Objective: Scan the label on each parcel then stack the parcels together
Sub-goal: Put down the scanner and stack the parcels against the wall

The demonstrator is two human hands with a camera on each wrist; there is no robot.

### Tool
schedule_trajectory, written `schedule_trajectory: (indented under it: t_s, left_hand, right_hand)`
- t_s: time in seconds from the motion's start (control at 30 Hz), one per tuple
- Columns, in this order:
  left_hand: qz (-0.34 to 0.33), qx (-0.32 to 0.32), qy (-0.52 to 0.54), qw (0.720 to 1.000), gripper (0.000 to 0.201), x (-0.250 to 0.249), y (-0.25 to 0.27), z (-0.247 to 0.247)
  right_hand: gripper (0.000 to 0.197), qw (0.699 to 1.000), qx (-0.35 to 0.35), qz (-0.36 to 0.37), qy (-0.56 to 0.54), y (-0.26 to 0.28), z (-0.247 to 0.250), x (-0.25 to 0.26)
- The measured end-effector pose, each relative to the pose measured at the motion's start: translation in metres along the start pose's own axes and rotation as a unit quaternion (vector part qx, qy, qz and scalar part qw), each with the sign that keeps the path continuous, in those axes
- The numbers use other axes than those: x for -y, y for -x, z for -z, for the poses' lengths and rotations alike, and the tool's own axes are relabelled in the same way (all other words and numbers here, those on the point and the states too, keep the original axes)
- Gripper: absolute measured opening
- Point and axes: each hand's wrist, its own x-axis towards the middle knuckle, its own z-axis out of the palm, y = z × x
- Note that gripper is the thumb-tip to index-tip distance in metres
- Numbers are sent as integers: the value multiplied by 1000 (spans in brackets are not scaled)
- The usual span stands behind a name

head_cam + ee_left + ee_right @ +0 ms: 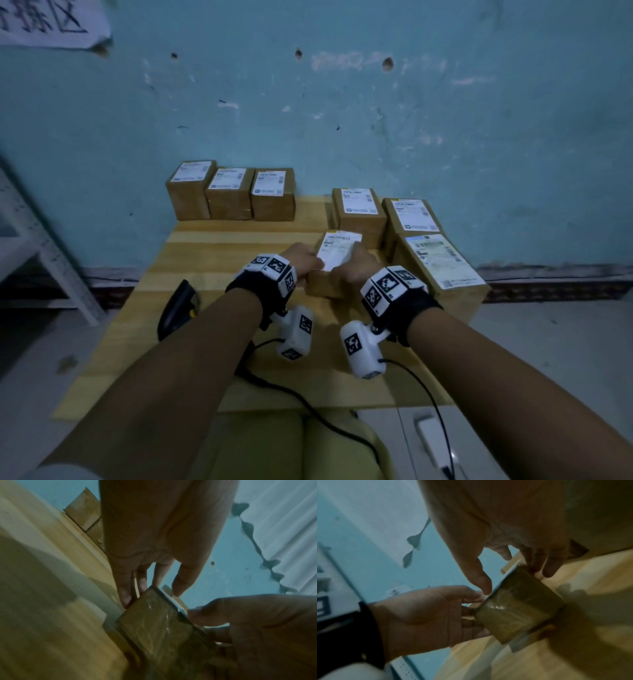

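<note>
Both hands grip one small parcel [334,270] mid-table: left hand [303,262] and right hand [356,267] pinching opposite sides; scanner [178,308] lies near-left; a loosened pinch could likely tumble it label-down

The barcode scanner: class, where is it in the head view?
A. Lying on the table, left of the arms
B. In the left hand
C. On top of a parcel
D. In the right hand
A: the scanner lies on the table, while both hands hold a parcel.
</note>
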Motion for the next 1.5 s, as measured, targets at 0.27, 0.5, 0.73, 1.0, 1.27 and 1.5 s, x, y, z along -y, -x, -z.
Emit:
schedule_trajectory:
  t_s: [0.27,0.5,0.73,1.0,1.27,1.5]
  left_hand:
    - [-69,-108,58,990,38,7,27,90]
    - [-63,-122,50,989,44,41,31,155]
    - [-150,-232,61,959,55,46,-12,243]
    - [-186,-314,14,931,54,82,-120,302]
    - [-190,-356,23,915,48,133,-177,300]
    - [-186,-318,103,924,58,136,-175,297]
  right_hand:
    - [67,992,-34,97,67,7,-19,93]
    - [63,983,-31,149,100,-6,-56,146]
    - [63,958,-61,264,100,-65,-68,228]
    - [62,941,-69,308,121,-180,-112,276]
    - [55,950,-34,311,-1,-221,-158,266]
    - [59,949,-38,314,12,-226,-164,275]
